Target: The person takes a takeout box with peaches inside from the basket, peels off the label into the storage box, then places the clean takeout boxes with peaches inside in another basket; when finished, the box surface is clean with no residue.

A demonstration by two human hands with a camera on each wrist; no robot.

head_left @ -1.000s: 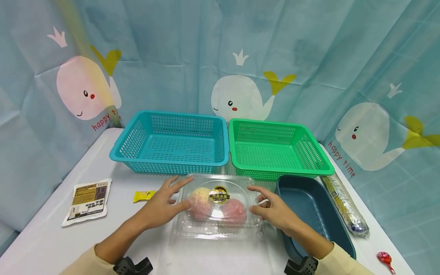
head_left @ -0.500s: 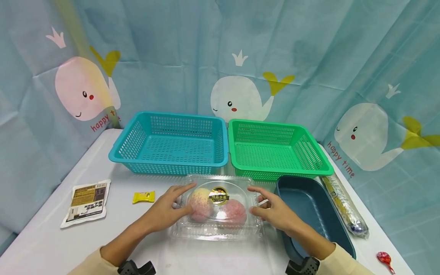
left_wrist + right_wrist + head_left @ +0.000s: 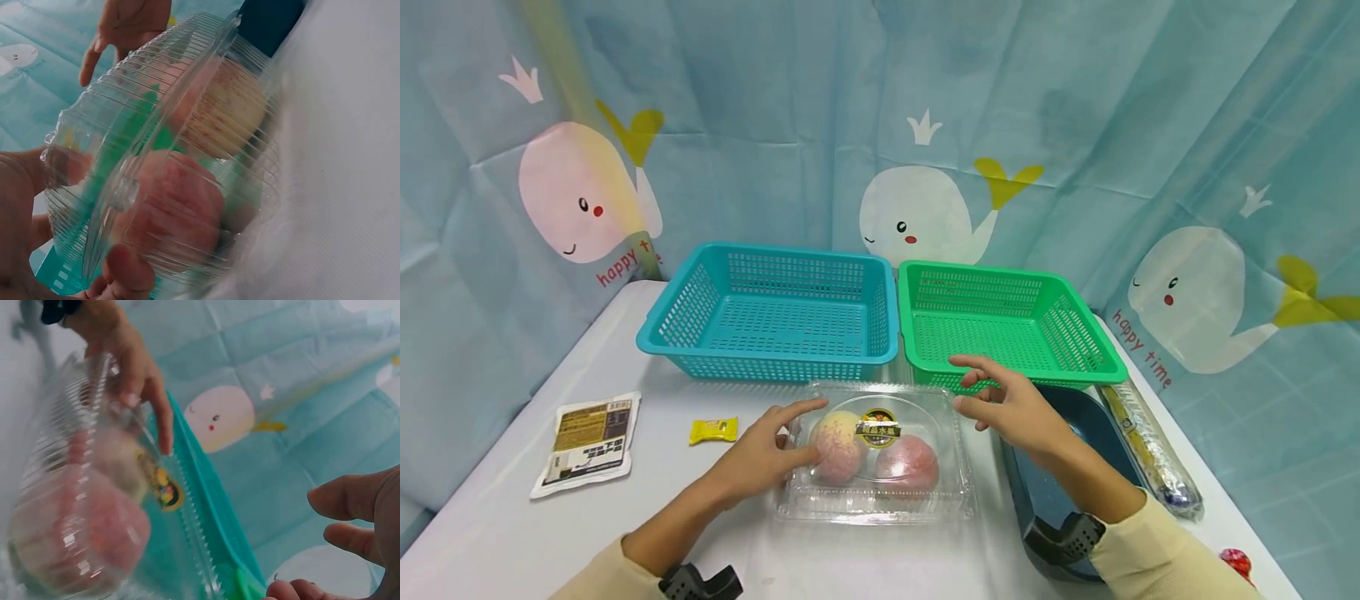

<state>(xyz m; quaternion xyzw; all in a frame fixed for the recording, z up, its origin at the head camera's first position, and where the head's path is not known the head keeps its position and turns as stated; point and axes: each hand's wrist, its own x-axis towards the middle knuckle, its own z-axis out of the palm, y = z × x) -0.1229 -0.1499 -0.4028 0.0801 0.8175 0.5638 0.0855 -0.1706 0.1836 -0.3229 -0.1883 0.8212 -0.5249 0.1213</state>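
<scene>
A clear lidded plastic box (image 3: 880,504) lies on the white table, with two pinkish round fruits (image 3: 907,463) inside and a black and gold label (image 3: 877,427) on its lid. At its left side the left hand (image 3: 760,457) grips the edge, thumb and fingers bent around it; the left wrist view shows fingertips against the ridged wall (image 3: 156,125). Clear of the box's upper right corner, the right hand (image 3: 1018,412) hovers with fingers apart, holding nothing, near the green basket's front edge.
Behind stand a blue basket (image 3: 767,367) and a green basket (image 3: 1000,375). A dark blue tray (image 3: 1045,500) and a long wrapped package (image 3: 1153,450) lie right, a red item (image 3: 1236,561) nearer. Left are a yellow packet (image 3: 713,430) and a white-brown pouch (image 3: 587,442).
The right hand has left the box's right side and moved up and slightly right. Earlier, the left hand moved in closer to the box's left side and has since stayed there.
</scene>
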